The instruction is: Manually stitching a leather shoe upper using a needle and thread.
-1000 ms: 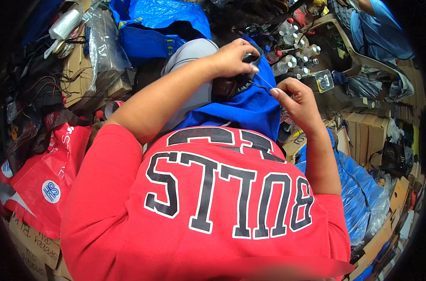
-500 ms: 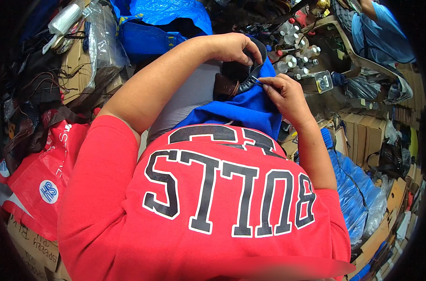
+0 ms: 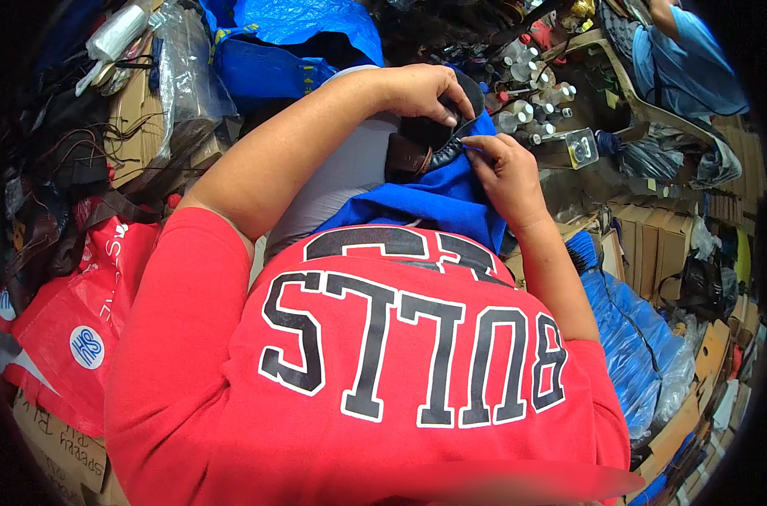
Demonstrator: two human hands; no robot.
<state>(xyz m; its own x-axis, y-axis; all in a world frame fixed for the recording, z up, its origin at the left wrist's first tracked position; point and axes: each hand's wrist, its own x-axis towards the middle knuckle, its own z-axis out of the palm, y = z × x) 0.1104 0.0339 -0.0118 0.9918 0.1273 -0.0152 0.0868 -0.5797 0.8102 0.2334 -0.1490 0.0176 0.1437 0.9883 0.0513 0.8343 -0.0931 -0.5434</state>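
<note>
Head view, left to right: red bag [image 3: 67, 295] at far left, flattened cardboard [image 3: 134, 139] behind it, big blue bag [image 3: 307, 46] up top. Next the lap in grey cloth [image 3: 337, 181], then the left hand [image 3: 430, 91], fingers curled, thumb and fingertips gripping the upper part of a dark shoe-like piece [image 3: 425, 135]. That piece sits on the lap, against blue cloth [image 3: 421, 202], brown side facing left, black ridged edge to the right. Right hand [image 3: 501, 169] beside that edge: thumb and forefinger pinched together on a small thin item, too small to make out. To do this well, I'd say: brace the piece firmly on the lap, left grip steady and off the ridged edge, right pinch low and close to the rim, short even pulls, no yanking, since a slack hold would probably let the edge twist. Left fingertips close by could get nicked. Further right: plastic bottles [image 3: 522, 114], blue wrapped bundle [image 3: 628, 333], co-worker's light-blue clothing [image 3: 691, 67] at top right.
</note>
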